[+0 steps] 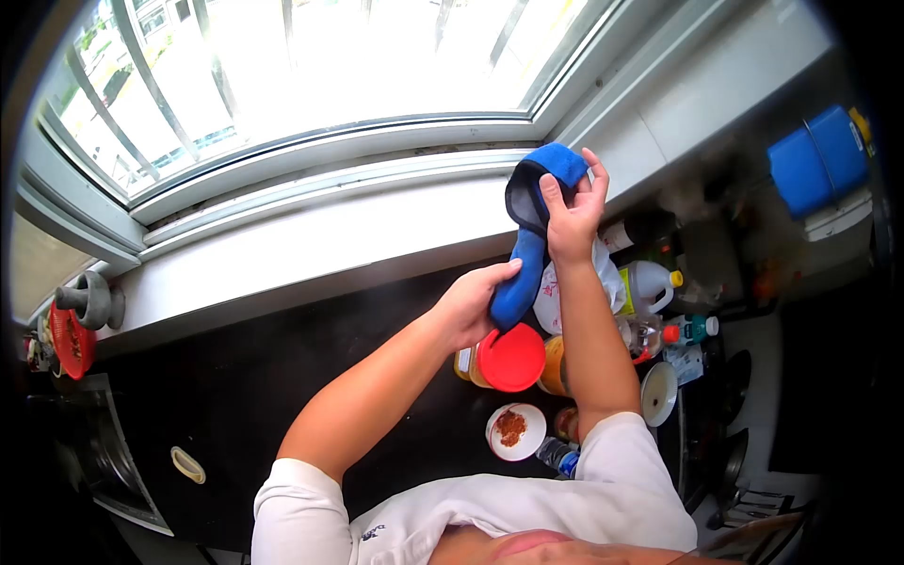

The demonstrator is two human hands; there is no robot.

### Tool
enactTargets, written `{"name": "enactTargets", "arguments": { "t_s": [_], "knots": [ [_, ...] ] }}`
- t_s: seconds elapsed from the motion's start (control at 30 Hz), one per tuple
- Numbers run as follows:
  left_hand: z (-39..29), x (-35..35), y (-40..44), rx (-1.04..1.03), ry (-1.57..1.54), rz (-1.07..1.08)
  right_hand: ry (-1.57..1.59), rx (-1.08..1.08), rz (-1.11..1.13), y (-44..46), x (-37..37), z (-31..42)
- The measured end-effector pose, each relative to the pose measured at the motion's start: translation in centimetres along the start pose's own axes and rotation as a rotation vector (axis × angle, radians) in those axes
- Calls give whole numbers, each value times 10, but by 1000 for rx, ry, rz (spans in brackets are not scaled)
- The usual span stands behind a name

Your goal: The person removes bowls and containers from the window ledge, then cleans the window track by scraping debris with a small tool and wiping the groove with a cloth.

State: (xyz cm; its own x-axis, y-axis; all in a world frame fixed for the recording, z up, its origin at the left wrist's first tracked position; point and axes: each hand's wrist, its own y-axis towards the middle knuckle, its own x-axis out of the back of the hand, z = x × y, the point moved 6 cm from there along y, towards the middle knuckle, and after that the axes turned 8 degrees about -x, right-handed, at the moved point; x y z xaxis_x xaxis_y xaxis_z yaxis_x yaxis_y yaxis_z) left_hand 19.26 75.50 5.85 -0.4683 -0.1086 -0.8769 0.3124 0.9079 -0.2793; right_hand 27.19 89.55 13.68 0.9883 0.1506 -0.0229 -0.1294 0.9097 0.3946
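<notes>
A blue cloth item [529, 254] with a dark edge and grey inner side hangs between my hands, above the white window sill and the dark counter. My left hand [463, 306] closes on its lower end, thumb on top. Higher up, my right hand [574, 209] grips the looped upper part between thumb and fingers, with some fingertips raised beside it. The loop's opening shows beside my right thumb. Below the cloth stands a jar with a red lid [511, 358].
A white bowl with reddish-brown bits [516, 431], bottles [650, 285] and a white dish [659, 394] crowd the right side of the dark counter [235, 386]. Stone mortar [91, 299], red basket [72, 337] and sink [99, 452] are at left. The barred window is ahead.
</notes>
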Motion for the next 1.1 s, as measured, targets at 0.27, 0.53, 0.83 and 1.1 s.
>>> {"name": "enactTargets", "arguments": {
  "t_s": [0.27, 0.53, 0.83, 1.1],
  "knots": [
    [-1, 25, 49, -18, 263, -43, -1583, -158, 116, 68, 1, -86],
    [-6, 109, -32, -119, 559, -105, -1762, -258, 425, 105, -18, -91],
    [-9, 144, -93, -196, 494, -212, -1258, 23, 217, 99, -17, -103],
    [-12, 146, -99, -211, 521, -239, -1725, 29, 63, 95, -34, -64]
  ]
}}
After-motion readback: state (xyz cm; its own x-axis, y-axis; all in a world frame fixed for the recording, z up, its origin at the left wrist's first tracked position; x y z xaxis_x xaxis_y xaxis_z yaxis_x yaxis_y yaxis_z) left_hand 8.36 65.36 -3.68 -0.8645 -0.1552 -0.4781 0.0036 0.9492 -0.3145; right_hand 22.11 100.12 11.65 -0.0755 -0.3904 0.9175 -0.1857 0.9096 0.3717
